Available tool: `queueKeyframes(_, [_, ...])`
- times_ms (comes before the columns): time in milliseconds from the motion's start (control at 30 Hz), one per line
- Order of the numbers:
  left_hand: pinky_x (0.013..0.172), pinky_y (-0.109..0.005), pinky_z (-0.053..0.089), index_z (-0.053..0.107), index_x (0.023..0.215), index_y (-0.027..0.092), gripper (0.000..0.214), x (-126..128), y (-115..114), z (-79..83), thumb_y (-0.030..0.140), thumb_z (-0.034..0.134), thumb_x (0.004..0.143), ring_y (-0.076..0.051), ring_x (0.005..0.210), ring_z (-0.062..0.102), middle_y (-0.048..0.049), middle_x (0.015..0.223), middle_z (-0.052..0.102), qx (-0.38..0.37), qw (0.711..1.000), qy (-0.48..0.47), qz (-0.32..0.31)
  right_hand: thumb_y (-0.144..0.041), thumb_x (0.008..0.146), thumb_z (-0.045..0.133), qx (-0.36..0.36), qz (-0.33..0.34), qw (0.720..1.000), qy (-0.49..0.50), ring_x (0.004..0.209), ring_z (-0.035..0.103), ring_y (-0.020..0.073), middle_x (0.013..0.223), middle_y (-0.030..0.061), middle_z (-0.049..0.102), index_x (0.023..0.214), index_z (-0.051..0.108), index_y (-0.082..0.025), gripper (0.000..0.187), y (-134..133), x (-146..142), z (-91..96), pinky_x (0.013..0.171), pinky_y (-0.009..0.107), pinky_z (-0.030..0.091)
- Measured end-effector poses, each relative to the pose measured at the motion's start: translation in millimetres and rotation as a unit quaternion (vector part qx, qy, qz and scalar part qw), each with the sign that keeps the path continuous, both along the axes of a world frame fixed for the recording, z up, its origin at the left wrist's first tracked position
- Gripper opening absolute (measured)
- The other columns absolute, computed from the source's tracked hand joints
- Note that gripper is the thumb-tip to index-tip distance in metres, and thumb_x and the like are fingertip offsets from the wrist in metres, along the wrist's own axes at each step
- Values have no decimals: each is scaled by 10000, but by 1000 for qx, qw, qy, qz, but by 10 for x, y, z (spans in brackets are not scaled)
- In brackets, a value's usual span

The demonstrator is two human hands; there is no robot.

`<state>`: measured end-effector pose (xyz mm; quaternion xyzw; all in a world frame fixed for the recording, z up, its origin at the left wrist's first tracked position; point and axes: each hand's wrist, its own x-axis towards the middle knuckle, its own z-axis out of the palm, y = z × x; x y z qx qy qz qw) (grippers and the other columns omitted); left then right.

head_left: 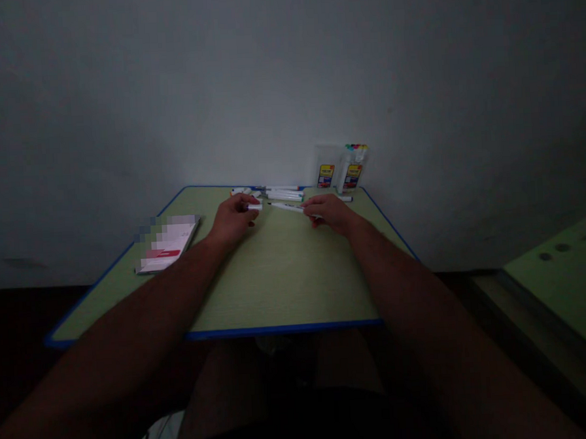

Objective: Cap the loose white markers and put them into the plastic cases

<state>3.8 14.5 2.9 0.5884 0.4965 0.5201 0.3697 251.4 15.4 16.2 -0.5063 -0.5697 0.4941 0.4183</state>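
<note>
Over the far half of the table, my right hand grips a white marker. Its bare dark tip points left, towards my other hand. Between the fingers of my left hand is a white marker cap, a short gap away from the tip. Just behind both hands lie several white markers in a loose pile, some partly covered by my left fingers. Another marker rests beyond my right hand.
Two clear plastic marker cases stand against the wall at the back right: one case shows no markers, the other case holds several with coloured ends. A flat booklet or tablet, partly blurred out, lies at the left of the blue-edged table.
</note>
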Motion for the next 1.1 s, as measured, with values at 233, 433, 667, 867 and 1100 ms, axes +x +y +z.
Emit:
queueKeyframes(233, [583,-282,518,655,834,211,195,-2,-3,-12,142,700,657,-122,615,533,18,691,585,4,1000,1,-13,-100,716,680,4,10,1000,-17,497,492,95,545,-19,556,744,714,-145,63,32,7,-44,464,213,484])
queueKeyframes(433, [571,-279,522,661,833,207,202,-4,-10,-15,128,708,652,-120,606,531,20,690,592,13,999,-2,-29,-97,713,679,7,27,999,-25,460,501,93,520,-25,561,763,721,-139,77,40,17,-56,456,215,483])
queueKeyframes(667, [577,-284,525,664,833,196,211,-7,4,-30,154,719,633,-122,607,535,21,687,596,13,999,8,-36,-115,712,682,23,39,998,-36,418,507,99,495,-28,567,778,724,-128,79,48,18,-77,438,218,458])
queueKeyframes(867, [566,-276,519,681,870,179,248,-34,35,-77,170,736,628,-119,600,538,26,677,587,30,998,5,-63,-117,710,696,25,44,997,-50,417,517,95,489,-28,570,785,727,-117,81,12,3,-51,439,207,424])
queueKeyframes(1100, [570,-275,510,687,856,171,215,-22,24,-81,148,735,647,-118,585,545,23,647,596,30,996,9,-84,-129,711,709,26,59,997,-47,426,522,97,509,-23,582,792,739,-123,87,49,13,-90,447,218,433])
